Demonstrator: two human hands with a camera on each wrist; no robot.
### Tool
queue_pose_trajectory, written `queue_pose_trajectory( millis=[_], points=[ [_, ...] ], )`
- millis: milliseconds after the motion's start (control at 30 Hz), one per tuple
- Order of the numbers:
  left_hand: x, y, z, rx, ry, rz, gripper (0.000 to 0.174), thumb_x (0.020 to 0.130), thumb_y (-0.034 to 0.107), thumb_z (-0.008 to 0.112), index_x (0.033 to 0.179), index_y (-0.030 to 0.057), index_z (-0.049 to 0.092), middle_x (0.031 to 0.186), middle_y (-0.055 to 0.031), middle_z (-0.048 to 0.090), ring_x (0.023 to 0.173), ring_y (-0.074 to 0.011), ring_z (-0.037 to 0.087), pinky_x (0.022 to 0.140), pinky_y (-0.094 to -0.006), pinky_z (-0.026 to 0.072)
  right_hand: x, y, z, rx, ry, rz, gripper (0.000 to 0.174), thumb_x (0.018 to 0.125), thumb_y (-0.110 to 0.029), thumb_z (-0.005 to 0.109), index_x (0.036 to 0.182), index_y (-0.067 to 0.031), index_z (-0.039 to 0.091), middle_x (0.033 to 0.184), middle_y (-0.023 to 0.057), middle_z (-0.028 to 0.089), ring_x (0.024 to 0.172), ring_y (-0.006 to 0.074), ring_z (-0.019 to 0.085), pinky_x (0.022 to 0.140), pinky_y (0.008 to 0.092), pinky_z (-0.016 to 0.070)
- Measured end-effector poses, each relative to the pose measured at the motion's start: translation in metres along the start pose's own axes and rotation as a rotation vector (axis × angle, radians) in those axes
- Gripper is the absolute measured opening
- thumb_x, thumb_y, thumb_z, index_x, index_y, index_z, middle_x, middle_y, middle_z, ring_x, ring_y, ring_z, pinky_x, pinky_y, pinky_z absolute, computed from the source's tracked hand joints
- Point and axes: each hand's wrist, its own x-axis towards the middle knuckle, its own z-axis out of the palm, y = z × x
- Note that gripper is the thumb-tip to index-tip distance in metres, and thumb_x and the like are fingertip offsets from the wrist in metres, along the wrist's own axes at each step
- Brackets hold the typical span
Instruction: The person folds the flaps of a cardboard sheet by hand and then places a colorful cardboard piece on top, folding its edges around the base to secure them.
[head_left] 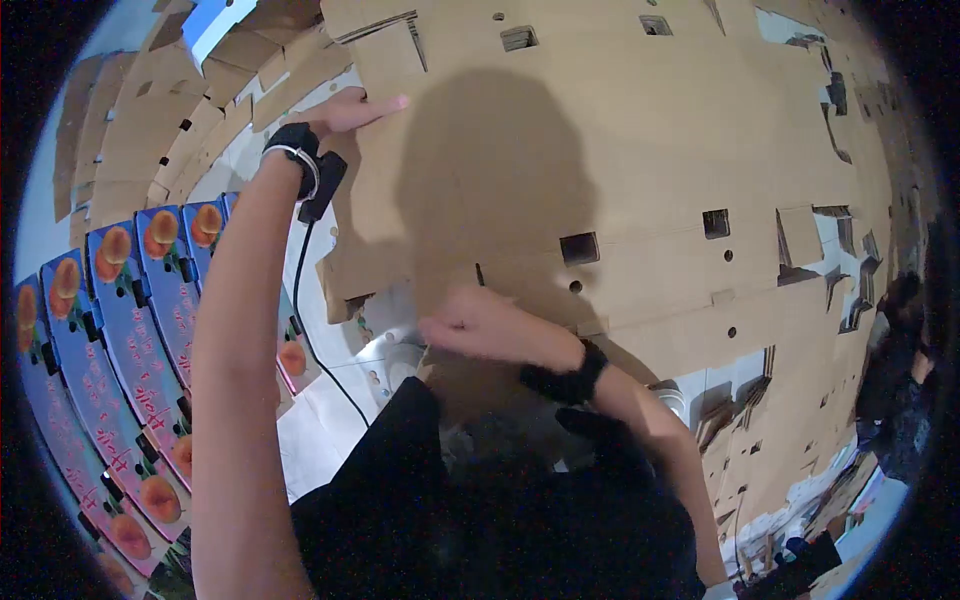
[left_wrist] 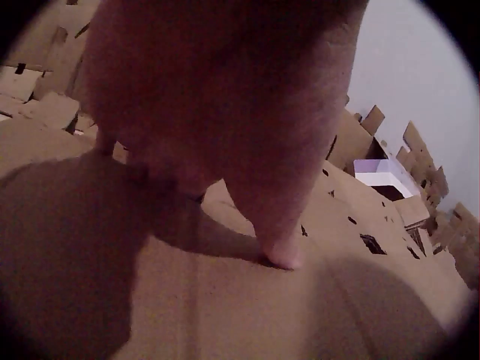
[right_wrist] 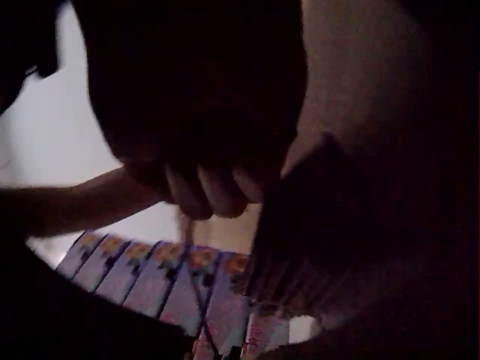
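Note:
A large stacked cardboard sheet [head_left: 660, 150] lies before me, with slots and round holes cut in it. My left hand [head_left: 345, 110] rests on its far left part, the thumb stretched out to the right. In the left wrist view the thumb tip [left_wrist: 285, 259] presses on the cardboard [left_wrist: 225, 300], with the other fingers bent down to it. Blurred in the head view, my right hand [head_left: 495, 325] is over the near edge of the sheet, close to my body. In the right wrist view its fingers [right_wrist: 221, 191] are curled beside layered cardboard edges [right_wrist: 281, 274]; nothing shows in them.
Blue and pink printed boxes [head_left: 130, 370] stand in a row at the left. More cardboard pieces [head_left: 160, 130] are piled at the far left. A black cable [head_left: 310, 330] hangs from the left wrist camera. At the far right is a person in dark clothing [head_left: 890, 400].

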Motion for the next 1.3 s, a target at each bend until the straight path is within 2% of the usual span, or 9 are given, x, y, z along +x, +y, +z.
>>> queue_pose_trajectory(
  millis=[100, 200, 333, 600, 667, 767, 900, 1000, 1300],
  points=[
    [0.013, -0.022, 0.013, -0.057, 0.051, -0.01, 0.082, 0.068, 0.067, 0.053, 0.119, 0.0026, 0.047, 0.11, -0.0099, 0.052, 0.099, -0.0195, 0.047, 0.082, -0.0306, 0.037, -0.025, -0.043, 0.006, -0.075, 0.045, -0.542, 0.044, 0.088, -0.027, 0.044, 0.055, 0.0018, 0.043, 0.044, 0.0081, 0.036, 0.038, 0.0167, 0.034, 0.04, 0.0327, 0.0278],
    [-0.002, -0.003, 0.016, -0.122, 0.081, 0.003, 0.083, 0.068, 0.066, 0.053, 0.121, 0.0025, 0.046, 0.112, -0.0101, 0.051, 0.102, -0.0205, 0.047, 0.085, -0.0312, 0.0363, -0.014, 0.011, -0.009, 0.159, 0.175, 0.075, 0.042, 0.087, -0.024, 0.046, 0.054, 0.001, 0.04, 0.045, 0.0091, 0.035, 0.038, 0.019, 0.034, 0.041, 0.0334, 0.0275],
    [-0.001, -0.001, 0.016, -0.189, 0.06, 0.035, 0.085, 0.067, 0.065, 0.055, 0.122, 0.0008, 0.044, 0.117, -0.0121, 0.05, 0.109, -0.023, 0.045, 0.092, -0.0325, 0.0338, -0.044, -0.034, -0.01, -0.223, 0.173, -0.46, 0.036, 0.087, -0.023, 0.043, 0.06, 0.0003, 0.046, 0.048, 0.0128, 0.041, 0.041, 0.0256, 0.042, 0.042, 0.0366, 0.0341],
    [0.009, 0.0, -0.001, -0.062, 0.03, -0.08, 0.084, 0.067, 0.063, 0.056, 0.12, -0.0013, 0.044, 0.115, -0.0122, 0.051, 0.106, -0.0225, 0.048, 0.092, -0.031, 0.0351, -0.111, -0.01, -0.041, -0.371, 0.693, -0.026, 0.021, 0.079, -0.013, 0.046, 0.063, -0.0056, 0.056, 0.066, 0.0108, 0.055, 0.065, 0.0281, 0.052, 0.061, 0.0369, 0.0398],
    [-0.007, 0.014, 0.003, -0.139, -0.091, -0.083, 0.083, 0.068, 0.063, 0.056, 0.119, -0.0014, 0.045, 0.113, -0.0126, 0.052, 0.104, -0.0219, 0.05, 0.088, -0.0309, 0.0379, -0.129, -0.029, -0.04, -0.063, 0.476, -0.595, 0.032, 0.085, -0.02, 0.045, 0.056, -0.0066, 0.048, 0.052, 0.0033, 0.045, 0.048, 0.0202, 0.045, 0.051, 0.034, 0.0376],
    [-0.005, 0.018, 0.01, -0.18, -0.008, 0.039, 0.081, 0.069, 0.063, 0.055, 0.119, -0.0007, 0.046, 0.113, -0.0122, 0.052, 0.104, -0.0217, 0.05, 0.087, -0.0301, 0.0382, -0.142, 0.021, -0.055, 0.053, 0.82, 0.197, 0.038, 0.086, -0.019, 0.044, 0.05, -0.0081, 0.035, 0.048, 0.0015, 0.036, 0.042, 0.0173, 0.034, 0.043, 0.0304, 0.0274],
    [-0.011, 0.027, 0.004, -0.017, -0.007, -0.046, 0.081, 0.07, 0.064, 0.053, 0.119, 0.0001, 0.046, 0.115, -0.0109, 0.052, 0.105, -0.0212, 0.049, 0.088, -0.0301, 0.0376, -0.158, -0.007, -0.051, -0.35, 0.859, -0.475, 0.043, 0.086, -0.022, 0.049, 0.049, -0.0105, 0.03, 0.049, -0.0037, 0.033, 0.045, 0.0082, 0.033, 0.044, 0.026, 0.027],
    [0.006, 0.004, 0.004, 0.015, -0.038, -0.096, 0.082, 0.069, 0.066, 0.052, 0.119, 0.0003, 0.047, 0.113, -0.0114, 0.053, 0.104, -0.0207, 0.05, 0.088, -0.0299, 0.0371, -0.188, -0.002, -0.059, 0.277, 1.393, -0.174, 0.044, 0.085, -0.022, 0.051, 0.049, -0.0111, 0.029, 0.047, -0.0033, 0.029, 0.044, 0.0095, 0.029, 0.044, 0.0267, 0.0249],
    [0.003, -0.001, 0.004, -0.068, 0.083, -0.034, 0.088, 0.064, 0.072, 0.051, 0.112, -0.0019, 0.052, 0.105, -0.0134, 0.056, 0.096, -0.0207, 0.053, 0.083, -0.0298, 0.0392, -0.186, 0.009, -0.112, 0.168, 1.167, -0.093, 0.045, 0.086, -0.027, 0.049, 0.048, -0.0134, 0.029, 0.048, -0.0051, 0.027, 0.045, 0.0067, 0.022, 0.043, 0.0247, 0.0176]
  ],
)
